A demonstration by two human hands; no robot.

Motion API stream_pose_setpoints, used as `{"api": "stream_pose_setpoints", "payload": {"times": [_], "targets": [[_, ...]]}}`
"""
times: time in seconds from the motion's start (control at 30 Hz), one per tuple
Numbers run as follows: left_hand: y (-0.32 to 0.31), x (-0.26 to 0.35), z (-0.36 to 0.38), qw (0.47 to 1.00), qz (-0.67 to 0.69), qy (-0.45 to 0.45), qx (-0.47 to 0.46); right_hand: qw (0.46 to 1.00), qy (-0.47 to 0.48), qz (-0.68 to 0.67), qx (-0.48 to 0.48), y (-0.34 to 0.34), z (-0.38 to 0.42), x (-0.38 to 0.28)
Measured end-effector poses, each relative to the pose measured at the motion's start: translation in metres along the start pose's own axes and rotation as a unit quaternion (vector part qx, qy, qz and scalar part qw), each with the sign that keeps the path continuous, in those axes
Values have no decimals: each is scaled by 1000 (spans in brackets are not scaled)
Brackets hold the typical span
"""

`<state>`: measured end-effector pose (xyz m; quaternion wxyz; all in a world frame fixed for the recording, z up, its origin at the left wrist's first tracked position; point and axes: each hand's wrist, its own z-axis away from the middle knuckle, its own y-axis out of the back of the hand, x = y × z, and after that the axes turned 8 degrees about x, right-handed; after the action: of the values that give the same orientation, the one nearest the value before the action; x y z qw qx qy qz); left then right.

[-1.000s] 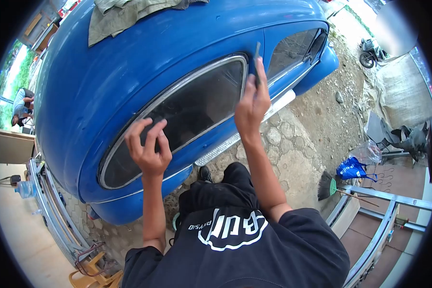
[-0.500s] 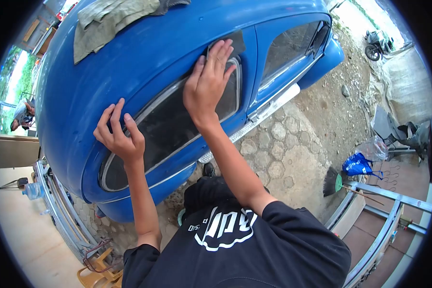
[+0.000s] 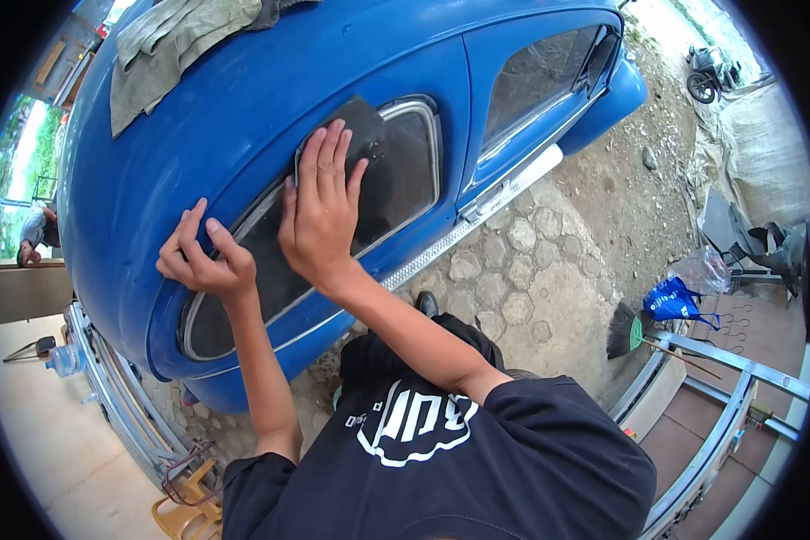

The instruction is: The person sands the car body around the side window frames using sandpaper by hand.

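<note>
Two hands on the car window | our right hand pressed flat, fingers spread, on dark film | our left hand half-curled, pinching the film's lower edge

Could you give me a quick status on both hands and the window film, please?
Right hand flat on dark film. Left hand pinching its lower edge. Nothing in the way.

Single head view, fisheye, looks forward and down, close on blue car side window.
</note>
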<state>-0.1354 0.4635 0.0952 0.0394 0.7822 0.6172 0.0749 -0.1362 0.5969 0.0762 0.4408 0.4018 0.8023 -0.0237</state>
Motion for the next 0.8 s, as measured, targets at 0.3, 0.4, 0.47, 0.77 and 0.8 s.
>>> {"api": "stream_pose_setpoints", "payload": {"times": [0.3,0.4,0.47,0.77,0.8], "targets": [[-4,-1,3,1000,-10,-3,20,999,19,-28,4,0,-3,-1],[-5,-2,2,1000,-2,-6,18,998,50,26,-33,11,-13,10],[-1,0,2,1000,-3,0,10,997,-6,43,64,14,-49,31],[1,2,1,1000,9,9,-3,998,54,16,-14,11,-19,11],[2,3,-1,1000,11,11,-7,999,41,34,9,18,-39,22]]}}
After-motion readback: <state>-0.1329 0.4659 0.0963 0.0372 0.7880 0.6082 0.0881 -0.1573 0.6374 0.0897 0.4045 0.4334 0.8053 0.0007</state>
